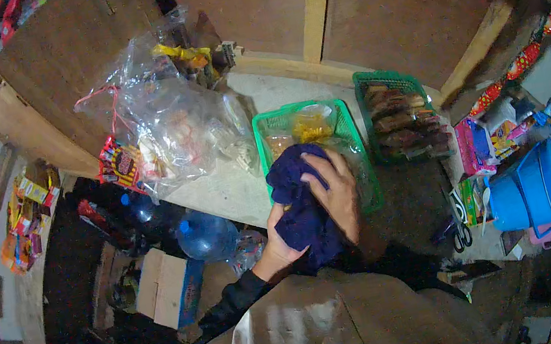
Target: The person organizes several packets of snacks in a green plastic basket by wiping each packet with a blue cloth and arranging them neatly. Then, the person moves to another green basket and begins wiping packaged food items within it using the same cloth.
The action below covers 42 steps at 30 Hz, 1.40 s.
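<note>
A crumpled dark blue cloth [306,222] is bunched between my two hands, close in front of my body. From below and to the left, my left hand [280,243] grips its lower part. My right hand [335,192] lies over the upper right side with the fingers bent onto the fabric. Whether the cloth wraps around something cannot be seen. Just beyond it is a bright green plastic basket [361,157], partly hidden by the cloth and my right hand. Inside the basket lies a clear bag of yellow food pieces [312,124] beside other clear packets.
Left of the basket sits a large clear plastic bag [179,128] of snacks. A dark green basket [391,73] of brown packets stands right. Farther right are black-handled scissors [462,237] and a blue lidded bucket [527,188]. A water jug [207,236] and cardboard box [163,288] are at lower left.
</note>
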Available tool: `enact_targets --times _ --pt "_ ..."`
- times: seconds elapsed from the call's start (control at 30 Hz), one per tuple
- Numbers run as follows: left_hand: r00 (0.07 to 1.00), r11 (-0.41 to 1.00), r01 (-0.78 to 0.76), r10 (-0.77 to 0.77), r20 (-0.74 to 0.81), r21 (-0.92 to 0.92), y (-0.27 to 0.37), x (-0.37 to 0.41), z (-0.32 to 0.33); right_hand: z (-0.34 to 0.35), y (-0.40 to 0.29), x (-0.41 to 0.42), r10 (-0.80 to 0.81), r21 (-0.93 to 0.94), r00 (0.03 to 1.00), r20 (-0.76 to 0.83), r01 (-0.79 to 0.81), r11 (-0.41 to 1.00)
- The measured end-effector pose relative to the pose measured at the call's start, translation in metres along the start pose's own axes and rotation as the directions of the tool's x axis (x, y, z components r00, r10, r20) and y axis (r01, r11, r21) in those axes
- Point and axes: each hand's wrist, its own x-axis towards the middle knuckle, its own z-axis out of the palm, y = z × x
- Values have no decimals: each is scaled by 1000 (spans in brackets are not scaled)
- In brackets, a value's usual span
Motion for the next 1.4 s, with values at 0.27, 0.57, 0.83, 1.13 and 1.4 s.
enact_targets --times 0.27,0.57,0.83,1.13,1.4 --pt "980 991 -137 136 -146 -3 -18 22 29 -33 62 -6 289 423 936 -202 -183 888" --pt "989 967 -41 4 146 252 -59 34 -18 -51 48 -9 151 368 983 101 -178 913" --pt "901 708 -216 410 -142 672 -23 26 42 -126 147 -43 504 241 841 -196 -457 856" --pt "841 -612 7 432 327 791 8 87 11 -149 166 -69 503 -59 864 -12 -502 863" --pt "990 -973 115 128 53 202 -8 90 16 -149 171 -79 512 -96 858 31 -508 856"
